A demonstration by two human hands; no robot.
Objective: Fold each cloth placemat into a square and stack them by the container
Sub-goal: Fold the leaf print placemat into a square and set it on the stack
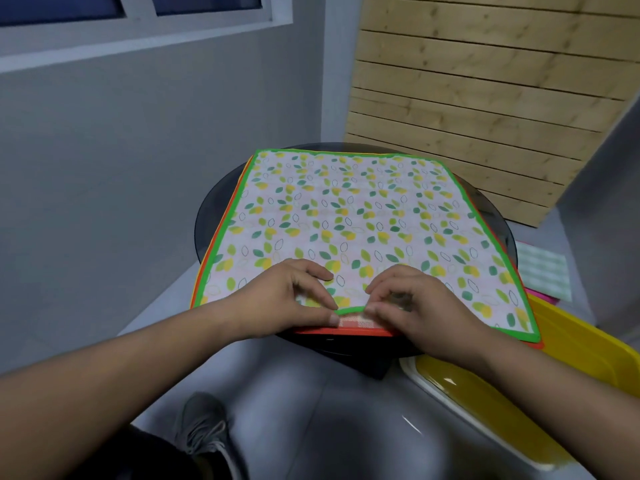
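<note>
Evidently soft and light work: top placemat (349,216), leaf-printed with a green border, spread flat and unfolded over a small stack on the round dark table (211,216), near edge just in front of the body. Beneath it, an orange-bordered placemat (349,330) with a red check showing in the gap between the hands (count of the mats lower down impossible to tell, only thin coloured edges peeking out at the left). Left hand (294,299) and right hand (415,303) side by side at the middle of the near hem, fingers curled, thumb and fingertips closed on the green border and lifting a small arch of it clear of the mat below. Yellow container (554,355) low at the right, just beside the table, with a lid (485,403) lying in front of it. Thin cloth by the look of it, limp rather than stiff, likely to sag and crease wherever unsupported, and apt to drag the next mat along through friction. Better held at the two near corners than pinched at the centre, for a straight fold with edges matched. Nothing fragile; no weight worth minding; main risk a crooked fold.
</note>
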